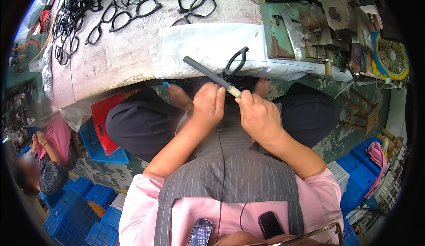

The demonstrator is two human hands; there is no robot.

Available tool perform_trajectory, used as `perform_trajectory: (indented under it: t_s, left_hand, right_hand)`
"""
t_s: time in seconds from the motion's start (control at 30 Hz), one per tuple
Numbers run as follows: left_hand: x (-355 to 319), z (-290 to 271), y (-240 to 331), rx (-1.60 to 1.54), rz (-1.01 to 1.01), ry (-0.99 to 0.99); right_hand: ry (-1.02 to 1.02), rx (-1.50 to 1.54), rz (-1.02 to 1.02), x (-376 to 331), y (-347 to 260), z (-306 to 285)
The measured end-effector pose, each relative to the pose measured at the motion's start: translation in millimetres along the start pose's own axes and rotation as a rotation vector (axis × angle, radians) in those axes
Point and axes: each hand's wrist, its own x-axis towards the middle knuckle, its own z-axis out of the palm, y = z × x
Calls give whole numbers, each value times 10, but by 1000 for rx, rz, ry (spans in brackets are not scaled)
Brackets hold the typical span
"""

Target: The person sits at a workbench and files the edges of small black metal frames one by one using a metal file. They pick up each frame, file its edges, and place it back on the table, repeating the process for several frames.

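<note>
Landmark: table. Frame, black, at the table's near edge, one rim visible, tilted; its remainder is hidden behind stick and hand.

Right hand, just off the table's near edge: fingers curled closed, pinching the pale handle of the stick. Stick is dark grey, slanting; its far tip reaches over the table's near edge, and it crosses in front of the frame.

Left hand, off the same edge, left of the handle: fingers folded, thumb up, beside the stick. Cannot tell whether it grips the frame.

White sheet along the table's near edge. Further frames spread and heaped toward the table's far left. Metal tooling and fan to the table's right. Red bag below the table's near edge, on its left side, beside a blue crate.
</note>
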Motion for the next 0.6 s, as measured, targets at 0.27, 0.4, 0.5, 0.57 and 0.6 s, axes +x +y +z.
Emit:
perform_trajectory:
  t_s: [0.27, 0.4, 0.5, 0.57, 0.6]
  left_hand:
    - [-3, -21, 20, 11, -8, -27]
    - [-12, -7, 11, 24, -49, -8]
    - [-17, -18, -4, 35, -23, -24]
    - [-17, -31, -15, 42, -12, -35]
    - [-16, -40, -19, 56, -5, -45]
  right_hand:
    - [-76, -16, 44, 20, -5, 0]
    - [20, 13, -4, -22, -4, 24]
    - [67, 7, -34, -32, 21, 31]
    - [55, -4, -40, -41, 47, 23]
    - [41, -10, -40, -50, 60, 12]
